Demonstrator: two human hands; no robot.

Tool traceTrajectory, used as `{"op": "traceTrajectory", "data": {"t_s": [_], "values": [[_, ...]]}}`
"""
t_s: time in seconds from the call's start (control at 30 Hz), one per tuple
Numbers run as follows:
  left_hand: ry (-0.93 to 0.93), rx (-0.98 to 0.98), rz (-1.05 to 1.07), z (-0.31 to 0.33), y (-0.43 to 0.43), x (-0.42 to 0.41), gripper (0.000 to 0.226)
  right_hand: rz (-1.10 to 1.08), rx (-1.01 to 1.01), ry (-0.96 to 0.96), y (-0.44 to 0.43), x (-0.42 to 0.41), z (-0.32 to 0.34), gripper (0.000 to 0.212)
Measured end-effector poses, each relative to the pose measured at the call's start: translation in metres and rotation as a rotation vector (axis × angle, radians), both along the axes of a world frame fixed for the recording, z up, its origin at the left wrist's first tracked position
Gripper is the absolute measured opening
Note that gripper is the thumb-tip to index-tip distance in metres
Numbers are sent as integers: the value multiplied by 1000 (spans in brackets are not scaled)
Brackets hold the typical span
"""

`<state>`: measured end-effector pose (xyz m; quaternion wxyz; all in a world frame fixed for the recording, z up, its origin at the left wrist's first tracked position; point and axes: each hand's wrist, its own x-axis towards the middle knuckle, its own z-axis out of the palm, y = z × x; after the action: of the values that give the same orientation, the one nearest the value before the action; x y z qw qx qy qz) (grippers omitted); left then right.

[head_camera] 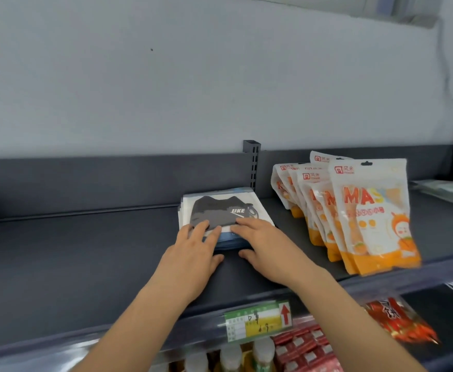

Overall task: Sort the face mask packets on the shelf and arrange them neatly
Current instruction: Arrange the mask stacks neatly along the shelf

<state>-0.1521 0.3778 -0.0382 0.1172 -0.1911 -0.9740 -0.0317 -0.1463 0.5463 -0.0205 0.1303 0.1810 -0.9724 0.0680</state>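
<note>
The left hand (193, 253) and right hand (271, 248) rest straight fingers (249, 224) on the front of the black mask stack (220, 208). The packets look light and slippery, so take both sides.

Head-worn view, close above shelf (85, 264)

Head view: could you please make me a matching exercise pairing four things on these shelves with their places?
Things:
1. stack of black mask packets
2. orange mask packets
3. price label
4. red boxes

Places:
A. standing in a row at the right of the shelf
B. on the shelf's front rail
C. lying flat under the fingers of the left hand and right hand
D. below the shelf

Pairs: 1-C, 2-A, 3-B, 4-D.
</note>
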Motion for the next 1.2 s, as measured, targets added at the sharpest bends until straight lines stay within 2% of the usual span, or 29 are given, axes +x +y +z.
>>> {"op": "traceTrajectory", "data": {"t_s": [0.2,0.37,0.5,0.63,0.7,0.8,0.93,1.03,1.2], "values": [[6,38,-30,-3,0,-3,61,-60,-43,82,4,23,-1,46],[-13,51,-34,-5,-1,-6,61,-84,-179,332,22,55,-5,28],[-12,43,-21,-2,-2,-2,61,-115,-201,402,52,81,-8,27],[69,-26,25,7,3,5,61,-188,-197,458,94,99,-12,27],[141,46,-10,15,16,14,58,-223,-196,475,118,105,-15,27],[246,173,-172,24,61,36,56,-253,-219,496,149,112,-20,31],[137,322,-286,21,140,63,66,-260,-239,445,192,120,-27,36],[60,553,-259,15,193,68,72,-272,-324,349,231,127,-24,47],[-25,810,-53,3,240,51,92,-277,-596,164,280,118,-11,70]]}}
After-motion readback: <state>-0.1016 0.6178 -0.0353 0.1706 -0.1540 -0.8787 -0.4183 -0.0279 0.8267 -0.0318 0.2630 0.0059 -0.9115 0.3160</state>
